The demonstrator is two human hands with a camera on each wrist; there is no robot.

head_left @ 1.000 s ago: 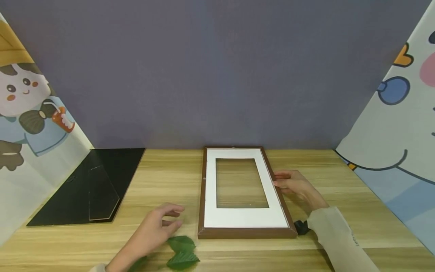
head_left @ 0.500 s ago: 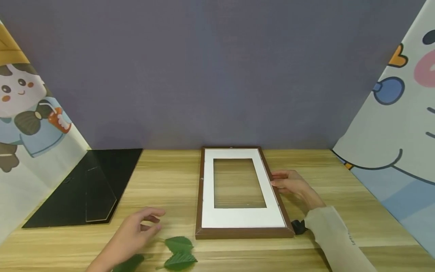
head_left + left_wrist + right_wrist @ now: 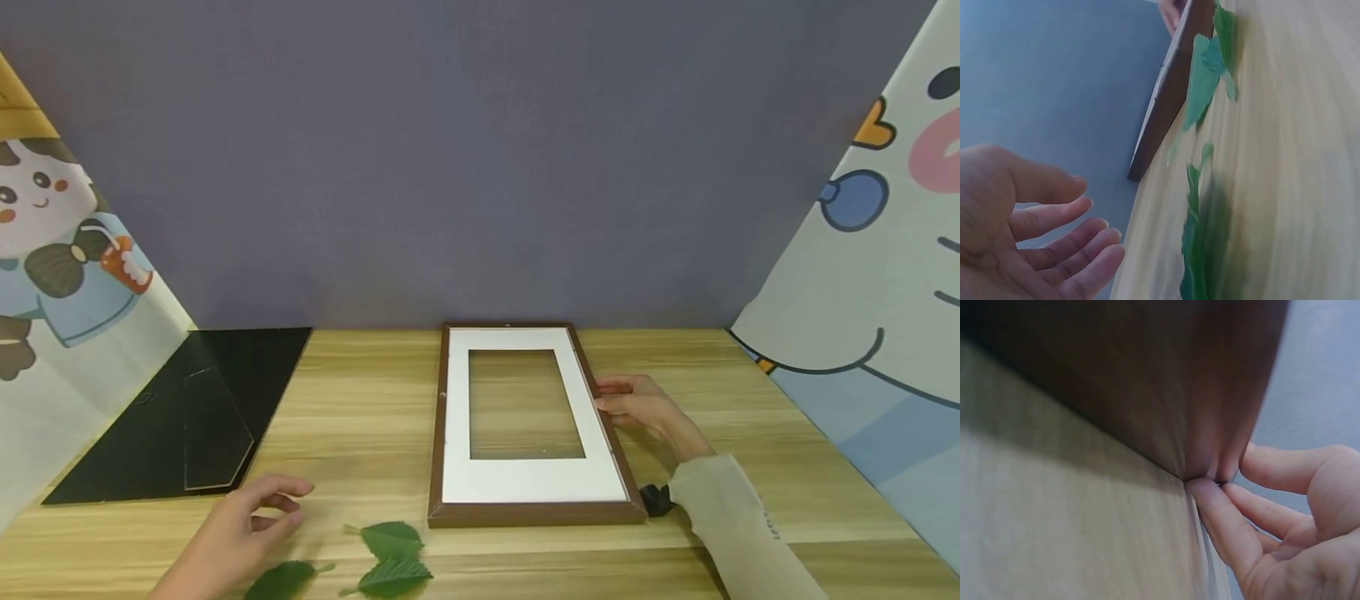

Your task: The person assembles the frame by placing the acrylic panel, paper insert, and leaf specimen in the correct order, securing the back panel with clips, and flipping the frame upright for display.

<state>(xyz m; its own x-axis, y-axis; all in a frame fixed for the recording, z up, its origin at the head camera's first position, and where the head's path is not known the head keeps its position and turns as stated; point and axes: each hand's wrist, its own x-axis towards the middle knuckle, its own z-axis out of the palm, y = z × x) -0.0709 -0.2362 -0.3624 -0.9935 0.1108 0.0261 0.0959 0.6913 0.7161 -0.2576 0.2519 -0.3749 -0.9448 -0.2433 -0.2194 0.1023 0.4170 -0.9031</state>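
Observation:
A brown picture frame (image 3: pixel 536 514) lies on the table with a white mat (image 3: pixel 528 481) inside it; wood grain shows through the mat's window. At its right side, my right hand (image 3: pixel 654 414) grips the frame, with the thumb at the upper edge and fingertips low by the tabletop in the right wrist view. My left hand (image 3: pixel 240 529) hovers at the front left, fingers loosely bent and holding nothing. Beneath and beside it lies a green leaf (image 3: pixel 281 580). Two more leaves, one upper (image 3: pixel 393 542) and one lower (image 3: pixel 395 577), lie between that hand and the frame.
A black backing board (image 3: pixel 150 442) with a folded stand lies flat at the far left. Behind the table rises a grey wall (image 3: pixel 465 167), and cartoon panels flank both sides. A small black object (image 3: pixel 656 500) sits by the right sleeve (image 3: pixel 731 517).
My left hand has moved left, away from the frame, uncovering more of the leaves. The right hand stays at the frame's side. The whole view has shifted slightly.

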